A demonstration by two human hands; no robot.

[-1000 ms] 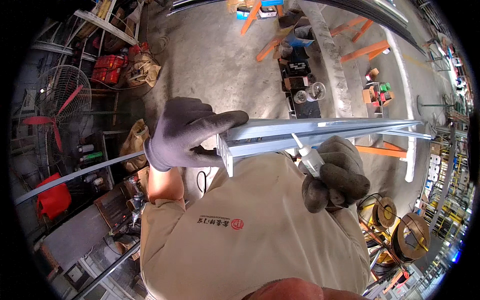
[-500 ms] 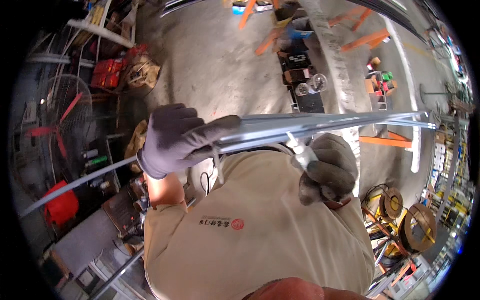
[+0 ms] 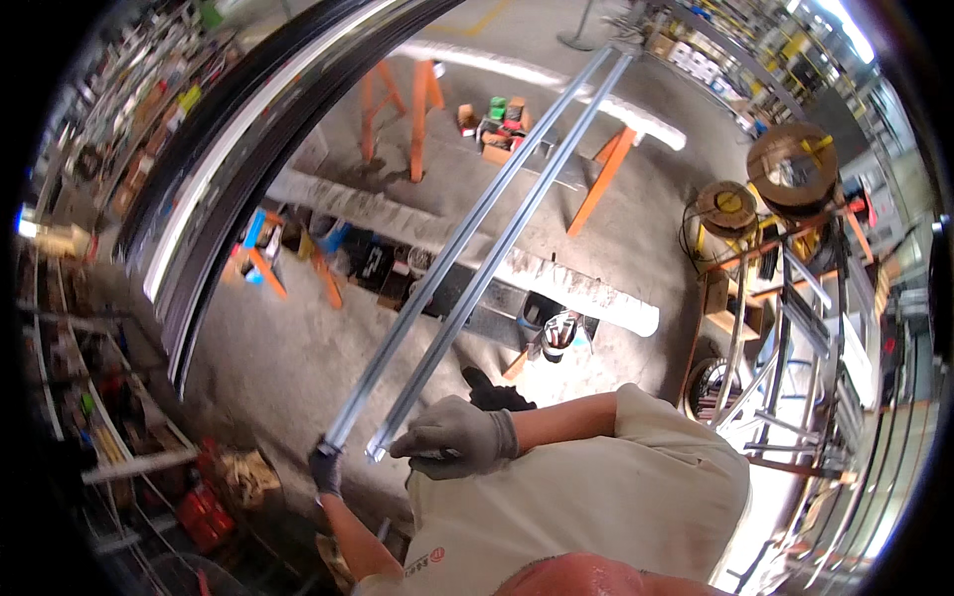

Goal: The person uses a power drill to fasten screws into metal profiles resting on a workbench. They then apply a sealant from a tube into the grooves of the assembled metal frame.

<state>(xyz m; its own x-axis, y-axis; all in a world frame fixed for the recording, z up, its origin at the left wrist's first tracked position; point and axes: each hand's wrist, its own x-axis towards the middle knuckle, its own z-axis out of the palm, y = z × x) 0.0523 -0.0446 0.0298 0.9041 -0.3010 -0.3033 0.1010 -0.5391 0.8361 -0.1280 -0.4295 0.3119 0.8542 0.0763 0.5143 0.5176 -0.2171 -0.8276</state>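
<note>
Two long silvery-grey metal profiles [image 3: 475, 230] [image 3: 527, 217] run side by side, slanting from near my hands to the far upper right. My left hand [image 3: 325, 469], in a dark glove, is closed around the near end of the left profile. My right hand [image 3: 462, 437], in a grey glove, is beside the near end of the right profile with its fingers curled. Whatever those fingers may hold is hidden. The profiles cross above two long pale beams [image 3: 596, 298] [image 3: 517, 70].
Orange trestle legs [image 3: 603, 179] stand under the beams. A bucket of tools [image 3: 558, 336] and boxes [image 3: 497, 139] are on the floor. Dark long profiles [image 3: 288, 149] lie at upper left. Cable reels [image 3: 792, 164] and a metal rack [image 3: 795, 348] stand at right.
My view has turned, and the profiles now stretch away from me. My left hand has moved to a profile's near end. The small white bottle in my right hand no longer shows.
</note>
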